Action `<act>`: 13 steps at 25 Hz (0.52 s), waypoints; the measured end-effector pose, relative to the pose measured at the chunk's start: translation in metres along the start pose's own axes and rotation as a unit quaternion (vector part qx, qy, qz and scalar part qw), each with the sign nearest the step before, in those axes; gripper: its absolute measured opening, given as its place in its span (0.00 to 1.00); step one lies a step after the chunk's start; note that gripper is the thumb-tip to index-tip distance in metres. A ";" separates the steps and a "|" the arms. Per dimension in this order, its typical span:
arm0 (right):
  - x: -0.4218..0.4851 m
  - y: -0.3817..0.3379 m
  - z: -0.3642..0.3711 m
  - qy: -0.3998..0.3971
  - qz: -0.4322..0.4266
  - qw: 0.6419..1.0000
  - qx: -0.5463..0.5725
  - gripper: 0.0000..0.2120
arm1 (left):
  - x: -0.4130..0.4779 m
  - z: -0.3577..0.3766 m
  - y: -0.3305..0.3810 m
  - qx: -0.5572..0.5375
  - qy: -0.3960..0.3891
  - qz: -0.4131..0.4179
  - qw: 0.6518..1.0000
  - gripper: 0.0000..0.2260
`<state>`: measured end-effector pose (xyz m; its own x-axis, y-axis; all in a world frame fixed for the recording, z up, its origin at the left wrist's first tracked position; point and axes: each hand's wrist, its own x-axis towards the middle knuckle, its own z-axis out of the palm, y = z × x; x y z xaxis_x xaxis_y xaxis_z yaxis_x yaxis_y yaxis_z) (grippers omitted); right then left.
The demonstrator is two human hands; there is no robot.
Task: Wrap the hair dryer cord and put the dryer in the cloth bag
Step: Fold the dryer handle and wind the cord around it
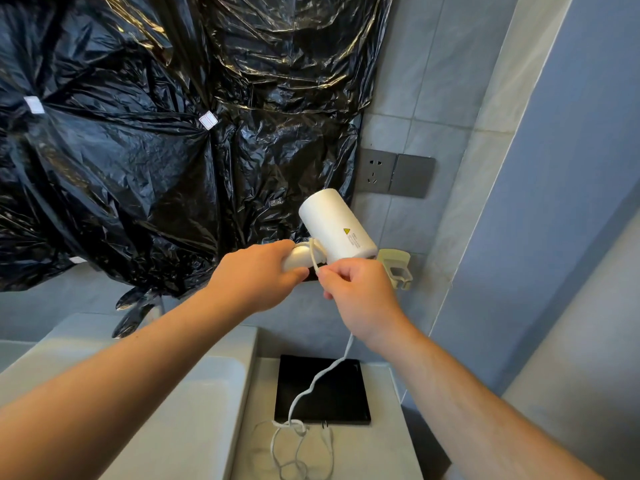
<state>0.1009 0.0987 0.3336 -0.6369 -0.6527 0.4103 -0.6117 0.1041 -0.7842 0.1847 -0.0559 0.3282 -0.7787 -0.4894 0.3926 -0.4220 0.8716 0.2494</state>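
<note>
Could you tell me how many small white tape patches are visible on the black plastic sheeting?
2: one tape patch near the left edge of the black plastic sheeting, another nearer the middle. A pale bit at the sheeting's lower left edge may be a third.

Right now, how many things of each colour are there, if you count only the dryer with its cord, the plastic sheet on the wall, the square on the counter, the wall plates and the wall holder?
White: 1, hair dryer with cord
Black: 2, plastic sheet, square mat
Grey: 2, socket, blank plate
Pale green: 1, wall holder
Total: 6
</note>
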 end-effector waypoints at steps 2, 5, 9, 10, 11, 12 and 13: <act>-0.006 0.009 0.003 0.010 0.022 0.999 0.037 0.17 | -0.001 0.001 0.000 -0.060 -0.007 -0.014 0.998 0.11; -0.015 0.024 0.009 0.005 0.087 0.990 0.114 0.17 | -0.001 -0.002 0.001 -0.228 -0.023 -0.020 0.973 0.11; -0.009 0.035 0.005 -0.027 0.120 0.981 0.149 0.15 | -0.004 -0.011 0.008 -0.424 -0.103 -0.084 0.896 0.13; -0.006 0.035 0.003 -0.039 0.116 0.982 0.143 0.15 | -0.007 -0.013 0.009 -0.461 -0.138 -0.105 0.870 0.15; -0.003 0.036 0.001 -0.049 0.114 0.983 0.136 0.15 | -0.008 -0.015 0.010 -0.493 -0.170 -0.124 0.844 0.17; 0.000 0.038 -0.002 -0.055 0.113 0.983 0.132 0.15 | -0.009 -0.016 0.011 -0.507 -0.192 -0.134 0.830 0.19; 0.003 0.039 -0.005 -0.057 0.109 0.984 0.127 0.15 | -0.009 -0.017 0.011 -0.504 -0.202 -0.135 0.829 0.20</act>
<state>0.0731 0.1044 0.3064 -0.6742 -0.7175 0.1751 -0.3201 0.0703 -0.9448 0.1954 -0.0425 0.3422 -0.8971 -0.4356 -0.0745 -0.1613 0.1657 0.9729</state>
